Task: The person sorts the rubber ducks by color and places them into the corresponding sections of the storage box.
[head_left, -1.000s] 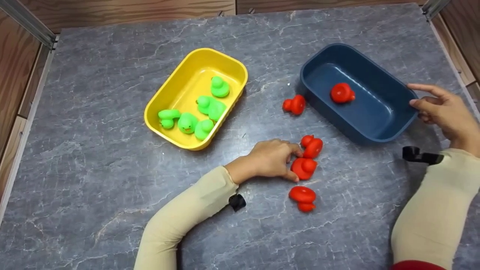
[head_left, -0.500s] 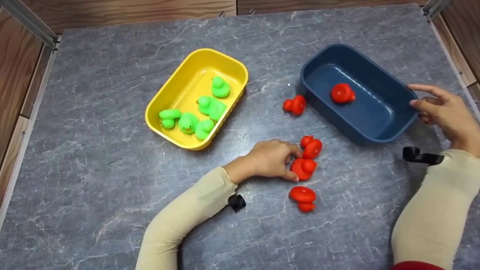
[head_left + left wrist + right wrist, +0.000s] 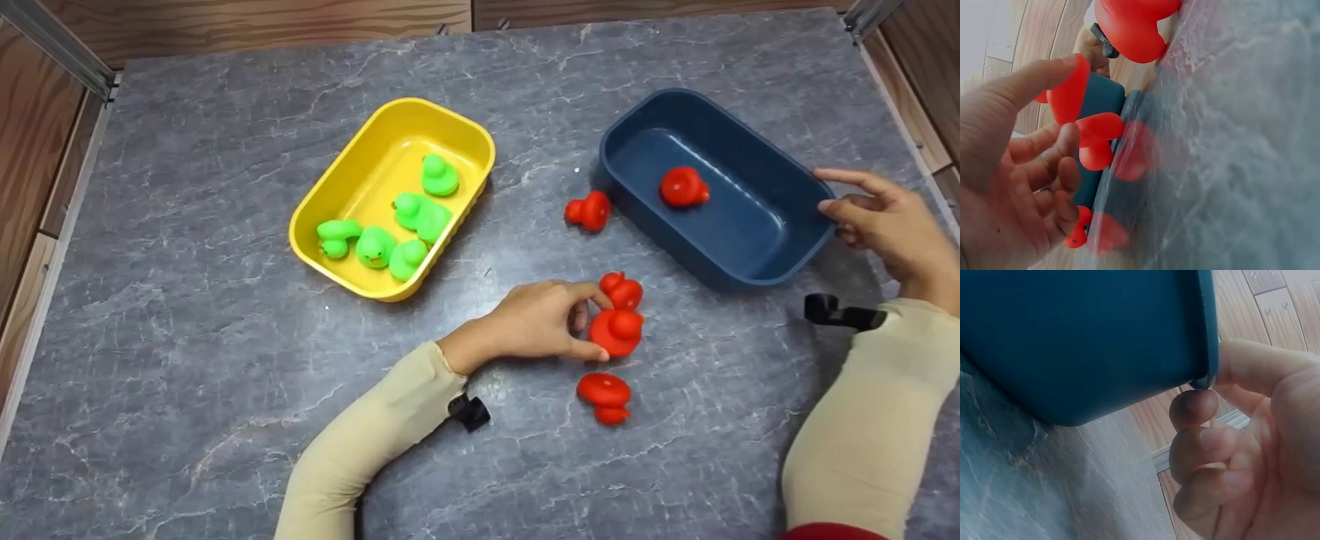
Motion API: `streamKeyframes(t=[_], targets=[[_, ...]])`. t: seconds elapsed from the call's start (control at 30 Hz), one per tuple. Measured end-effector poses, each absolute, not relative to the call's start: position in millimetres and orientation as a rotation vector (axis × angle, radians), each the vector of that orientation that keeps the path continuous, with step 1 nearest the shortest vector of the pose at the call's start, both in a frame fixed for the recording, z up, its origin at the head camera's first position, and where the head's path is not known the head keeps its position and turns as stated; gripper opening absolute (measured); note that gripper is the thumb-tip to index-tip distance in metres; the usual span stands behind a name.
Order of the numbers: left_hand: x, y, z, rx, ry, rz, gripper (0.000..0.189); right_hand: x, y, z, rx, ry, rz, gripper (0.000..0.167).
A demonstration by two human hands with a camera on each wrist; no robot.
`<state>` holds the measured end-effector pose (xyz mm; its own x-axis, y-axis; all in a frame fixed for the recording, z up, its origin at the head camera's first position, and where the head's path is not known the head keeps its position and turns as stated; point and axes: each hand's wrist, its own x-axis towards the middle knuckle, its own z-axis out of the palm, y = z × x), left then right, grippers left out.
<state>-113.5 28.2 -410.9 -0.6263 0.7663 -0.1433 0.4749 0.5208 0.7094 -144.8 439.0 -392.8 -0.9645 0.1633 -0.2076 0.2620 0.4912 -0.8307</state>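
Note:
My left hand (image 3: 538, 321) pinches a red rubber duck (image 3: 613, 334) between thumb and fingertips. In the left wrist view this duck (image 3: 1069, 93) is raised off the tabletop. Just beyond it lies another red duck (image 3: 622, 291), tipped over. A third red duck (image 3: 604, 391) lies on its side nearer to me. At the right, my right hand (image 3: 896, 229) holds the rim of a dark blue bin (image 3: 679, 247), thumb and fingers at its right end. One red duck (image 3: 682, 187) lies inside this bin.
A yellow bin (image 3: 352, 161) stands to the left with several green rubber ducks (image 3: 439, 176) in it. Beside the blue bin's left wall lies a red duck (image 3: 589, 211). Wooden panels (image 3: 285, 21) border the grey marbled tabletop (image 3: 187, 337).
My left hand has shifted slightly right and lifted the red duck from the table. My right hand and both bins have stayed in place.

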Motion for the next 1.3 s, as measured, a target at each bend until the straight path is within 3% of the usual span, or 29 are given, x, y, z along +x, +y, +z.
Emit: streamKeyframes(t=[1.3], targets=[[-114.8, 60.3, -373.4, 1.087, 2.350, 1.332, 0.049, -143.5, 439.0, -392.7, 0.364, 2.603, -1.502, 0.037]])
